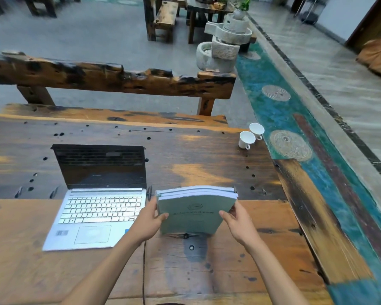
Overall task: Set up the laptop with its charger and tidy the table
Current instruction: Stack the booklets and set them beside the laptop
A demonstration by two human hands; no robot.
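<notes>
An open silver laptop (99,201) with a dark screen sits on the wooden table (207,164), left of centre. A black charger cable (144,265) runs from the laptop's right side toward the table's near edge. Just right of the laptop, a stack of green-covered booklets (194,212) stands tilted on its lower edge on the table. My left hand (148,221) grips the stack's left side and my right hand (240,223) grips its right side.
Two white cups (247,138) stand at the table's far right corner. A rough wooden bench (119,80) runs along the far side. A darker plank (312,216) borders the table on the right, with teal floor beyond.
</notes>
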